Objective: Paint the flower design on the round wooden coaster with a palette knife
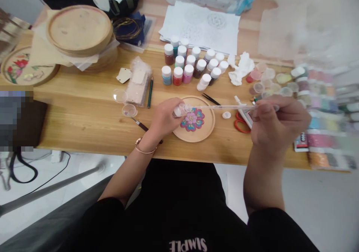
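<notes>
My left hand (165,119) is closed round a small clear bottle (181,110), its mouth tilted to the right. In my right hand (276,119) is the end of a thin clear plastic dropper (224,106), which reaches left with its tip at or near the bottle's mouth. Whether the tip is inside I cannot tell. Below the bottle lies a round wooden tray (209,126) bearing a pink and turquoise flower design (193,119). A white cap (226,115) rests to the right of the tray, and black tweezers (211,99) lie at its upper edge.
Several paint jars (187,72) with white lids stand behind the tray. Red-handled scissors (241,124) and a glue tube (301,141) lie right. A craft knife (141,125) is by my left wrist. Printed sheets (199,25) and stacked round wooden trays (80,29) sit farther back.
</notes>
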Available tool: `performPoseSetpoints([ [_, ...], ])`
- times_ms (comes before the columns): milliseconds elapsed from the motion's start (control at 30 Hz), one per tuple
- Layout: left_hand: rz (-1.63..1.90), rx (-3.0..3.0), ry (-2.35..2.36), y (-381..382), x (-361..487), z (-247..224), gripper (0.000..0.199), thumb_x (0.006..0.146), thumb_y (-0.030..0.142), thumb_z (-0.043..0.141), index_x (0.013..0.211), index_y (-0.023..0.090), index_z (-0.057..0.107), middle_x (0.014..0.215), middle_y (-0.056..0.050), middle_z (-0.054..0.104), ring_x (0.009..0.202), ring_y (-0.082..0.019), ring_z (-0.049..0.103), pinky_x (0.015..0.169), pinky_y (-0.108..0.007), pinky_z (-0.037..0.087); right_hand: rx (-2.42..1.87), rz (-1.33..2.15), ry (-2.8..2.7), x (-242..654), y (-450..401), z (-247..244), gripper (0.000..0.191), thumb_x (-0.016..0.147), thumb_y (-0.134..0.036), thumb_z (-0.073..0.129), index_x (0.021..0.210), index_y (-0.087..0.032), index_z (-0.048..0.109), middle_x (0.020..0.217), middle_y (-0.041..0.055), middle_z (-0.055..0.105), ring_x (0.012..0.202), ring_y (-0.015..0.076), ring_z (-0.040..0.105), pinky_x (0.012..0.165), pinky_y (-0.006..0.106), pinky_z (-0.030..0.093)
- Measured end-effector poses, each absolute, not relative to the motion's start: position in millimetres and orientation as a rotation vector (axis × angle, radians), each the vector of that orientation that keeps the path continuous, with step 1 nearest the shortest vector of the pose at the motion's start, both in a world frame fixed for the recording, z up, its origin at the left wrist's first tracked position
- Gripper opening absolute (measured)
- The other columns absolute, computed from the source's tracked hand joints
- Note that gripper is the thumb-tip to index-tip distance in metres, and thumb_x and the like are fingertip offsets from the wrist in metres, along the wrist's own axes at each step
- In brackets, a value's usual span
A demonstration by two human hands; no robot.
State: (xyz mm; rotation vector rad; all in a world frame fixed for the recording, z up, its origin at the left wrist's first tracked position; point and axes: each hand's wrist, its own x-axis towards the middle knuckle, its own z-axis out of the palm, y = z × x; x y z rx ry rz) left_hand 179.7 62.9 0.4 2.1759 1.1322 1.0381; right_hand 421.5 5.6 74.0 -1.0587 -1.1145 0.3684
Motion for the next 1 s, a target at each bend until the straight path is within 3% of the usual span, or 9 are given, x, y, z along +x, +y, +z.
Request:
performPoseSetpoints([
  [433,1.062,2.171,1.167,63,180,-2,0.019,0.076,0.018,0.071,0.094,0.021,0.065,0.089,-0.002,0.073,0.086,-0.02,0.069,0.077,-0.031,0.054,-1.124,0.46,-0.982,427,9,73,0.041,0.063,-0.055,0.09,0.066,-0.022,0.067,0.048,-0.0077,0.045,0.041,0.0056,0.036,0.04,0.025,0.029],
  [633,1.185,2.122,1.231,63,181,3,0.011,0.078,0.02,0.07,0.087,0.021,0.064,0.08,0.001,0.071,0.074,-0.016,0.066,0.067,-0.027,0.051,-1.146,0.558,-0.847,446,-3,50,0.024,0.072,-0.042,0.083,0.076,-0.022,0.069,0.054,-0.007,0.054,0.047,0.0083,0.051,0.044,0.022,0.037],
  [1000,1.284,1.787,1.49,64,180,9,0.013,0.075,0.025,0.072,0.077,0.021,0.059,0.075,0.003,0.067,0.07,-0.014,0.063,0.068,-0.027,0.053,-1.455,0.584,-0.767,437,-37,13,0.023,0.069,-0.031,0.085,0.088,-0.02,0.078,0.076,0.0021,0.077,0.062,0.0125,0.069,0.06,0.028,0.057],
])
